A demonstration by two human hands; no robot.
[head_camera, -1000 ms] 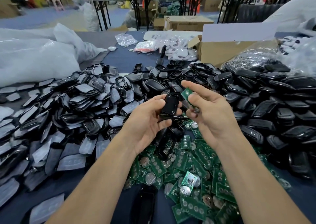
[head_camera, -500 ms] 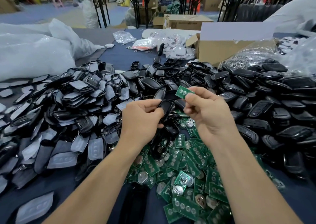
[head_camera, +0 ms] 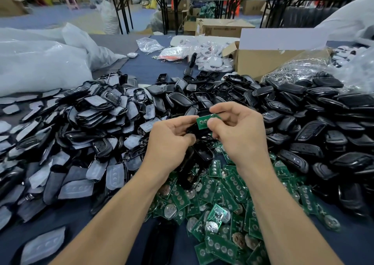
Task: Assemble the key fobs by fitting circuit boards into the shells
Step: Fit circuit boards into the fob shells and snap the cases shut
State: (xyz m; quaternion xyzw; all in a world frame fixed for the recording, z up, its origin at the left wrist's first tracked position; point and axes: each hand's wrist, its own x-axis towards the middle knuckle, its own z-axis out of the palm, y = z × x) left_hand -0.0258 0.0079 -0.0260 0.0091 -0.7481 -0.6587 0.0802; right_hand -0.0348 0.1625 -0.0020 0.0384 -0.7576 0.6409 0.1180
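Now the left hand [head_camera: 170, 137] grips 1 black shell [head_camera: 200, 132] with curled fingers. The right hand [head_camera: 240, 131] pinches 1 green circuit board [head_camera: 203, 121] between thumb and forefinger, just over this shell; whether they touch, I cannot tell. Underneath lies a pile of boards [head_camera: 214, 204].

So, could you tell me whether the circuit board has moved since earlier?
Yes: against the cardboard box, the circuit board shifted left, over the shell in the left hand.
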